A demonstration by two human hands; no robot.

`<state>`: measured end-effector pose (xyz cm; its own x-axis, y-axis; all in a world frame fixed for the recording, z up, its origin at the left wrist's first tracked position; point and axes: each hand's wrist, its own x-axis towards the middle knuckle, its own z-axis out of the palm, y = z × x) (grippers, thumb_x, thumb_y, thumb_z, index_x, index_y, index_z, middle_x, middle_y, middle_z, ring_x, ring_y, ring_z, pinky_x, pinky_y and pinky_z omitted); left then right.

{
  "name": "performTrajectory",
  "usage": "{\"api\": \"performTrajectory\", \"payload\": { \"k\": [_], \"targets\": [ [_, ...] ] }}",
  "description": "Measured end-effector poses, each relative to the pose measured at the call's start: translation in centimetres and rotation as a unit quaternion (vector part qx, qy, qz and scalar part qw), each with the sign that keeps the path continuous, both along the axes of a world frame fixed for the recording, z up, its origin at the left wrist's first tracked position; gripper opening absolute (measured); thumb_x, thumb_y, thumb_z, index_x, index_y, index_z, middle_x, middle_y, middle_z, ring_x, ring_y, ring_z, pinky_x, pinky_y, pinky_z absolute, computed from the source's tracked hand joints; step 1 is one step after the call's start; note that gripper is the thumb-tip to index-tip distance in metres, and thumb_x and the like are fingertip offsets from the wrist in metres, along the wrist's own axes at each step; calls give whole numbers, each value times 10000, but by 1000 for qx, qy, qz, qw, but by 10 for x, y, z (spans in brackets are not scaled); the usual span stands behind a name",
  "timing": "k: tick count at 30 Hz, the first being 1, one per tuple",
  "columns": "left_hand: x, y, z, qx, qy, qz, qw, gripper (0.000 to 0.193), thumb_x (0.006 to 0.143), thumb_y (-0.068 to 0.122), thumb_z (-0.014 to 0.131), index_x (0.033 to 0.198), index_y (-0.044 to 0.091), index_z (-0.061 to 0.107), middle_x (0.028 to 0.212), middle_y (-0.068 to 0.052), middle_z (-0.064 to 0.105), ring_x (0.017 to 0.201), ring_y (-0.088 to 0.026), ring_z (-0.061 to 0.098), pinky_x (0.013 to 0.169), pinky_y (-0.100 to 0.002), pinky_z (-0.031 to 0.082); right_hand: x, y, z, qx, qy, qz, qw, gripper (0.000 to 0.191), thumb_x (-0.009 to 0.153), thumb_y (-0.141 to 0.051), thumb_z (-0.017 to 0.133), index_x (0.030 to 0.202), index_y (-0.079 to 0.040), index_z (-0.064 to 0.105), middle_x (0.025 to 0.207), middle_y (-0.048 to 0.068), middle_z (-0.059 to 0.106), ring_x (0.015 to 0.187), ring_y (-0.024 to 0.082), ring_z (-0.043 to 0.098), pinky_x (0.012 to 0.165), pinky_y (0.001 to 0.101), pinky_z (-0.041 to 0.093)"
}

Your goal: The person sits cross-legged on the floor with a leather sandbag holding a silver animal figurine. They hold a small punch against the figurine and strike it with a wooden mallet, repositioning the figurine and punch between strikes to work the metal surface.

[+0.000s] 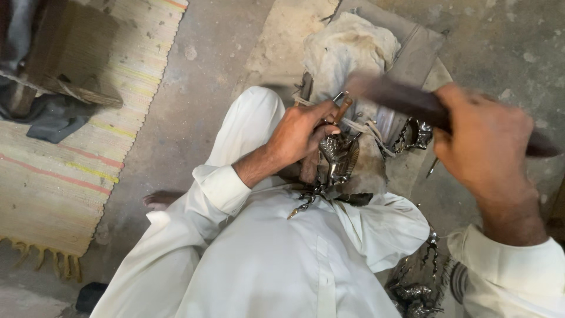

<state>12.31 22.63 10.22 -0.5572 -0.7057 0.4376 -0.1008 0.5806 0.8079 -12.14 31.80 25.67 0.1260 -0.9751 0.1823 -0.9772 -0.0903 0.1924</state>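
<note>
White-clothed lap noted nearest the camera, the person seated on a bare concrete floor [194, 106]. At the top of the lap a shiny ornate metal piece [339, 158] was seen, cast and silvery, resting against a worn block [368, 171] that was taken as landmark. The left hand [303, 132] was laid on the metal piece from the left side of the block, fingers curled narrowly around a short brown-handled tool [342, 109], its tip pressed toward the casting. The right hand [485, 147] was raised to the right of the block, fingers clenched tight about a dark mallet-like bar [406, 100]; the bar was blurred, so its exact shape could not be told. Just right of the block a second small shiny casting [415, 134] was recorded, lying apart from the first. Below and right of the block, beside the right sleeve, more silvery castings [421, 288] were heaped. Beyond the block a crumpled pale cloth [347, 44] was seen over flat grey boards. Well to the left of the block a striped woven mat [65, 176] with a fringe was noted, and on its far end a wooden stool-like object [67, 59] with dark cloth beside it.
</note>
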Motion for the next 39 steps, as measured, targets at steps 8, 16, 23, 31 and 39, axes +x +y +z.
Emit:
{"api": "performTrajectory", "payload": {
  "k": [8, 16, 23, 31, 39],
  "targets": [
    [-1, 11, -10, 53, 14, 65, 996, 286, 874, 86, 817, 1008, 6, 577, 929, -137, 766, 887, -266, 791, 737, -350, 633, 18, -22, 4, 5, 28, 42, 999, 419, 768, -118, 818, 1156, -142, 660, 918, 55, 697, 799, 289, 695, 686, 427, 518],
    [-1, 10, -12, 92, 8, 73, 993, 302, 876, 107, 818, 1028, 6, 578, 906, -131, 773, 836, -244, 800, 704, -348, 631, 21, -23, 17, 13, 81, 48, 995, 443, 691, -121, 815, 1105, -160, 663, 871, 63, 700, 768, 303, 702, 624, 432, 517],
    [-1, 8, -13, 74, 12, 58, 995, 349, 870, 99, 803, 1124, 1, 585, 937, -135, 774, 895, -251, 795, 755, -342, 641, 22, -24, 23, 52, 85, 23, 995, 444, 733, -174, 831, 1146, -173, 668, 854, 69, 708, 775, 299, 714, 660, 433, 530],
    [-1, -3, -11, -60, -10, -20, 998, 291, 898, 87, 768, 1154, 79, 630, 948, -112, 762, 889, -298, 771, 755, -414, 587, -4, -2, 9, 17, 59, 33, 998, 357, 790, -134, 806, 1128, -153, 692, 916, 79, 732, 785, 290, 717, 688, 403, 538],
    [-5, -14, -5, -105, -71, -104, 986, 363, 802, 92, 764, 1146, 94, 650, 918, -112, 743, 828, -310, 734, 694, -426, 545, -16, 28, -12, 18, 94, -28, 995, 347, 765, -170, 825, 1090, -164, 702, 807, 76, 722, 754, 295, 726, 676, 397, 550]
  ]
}}
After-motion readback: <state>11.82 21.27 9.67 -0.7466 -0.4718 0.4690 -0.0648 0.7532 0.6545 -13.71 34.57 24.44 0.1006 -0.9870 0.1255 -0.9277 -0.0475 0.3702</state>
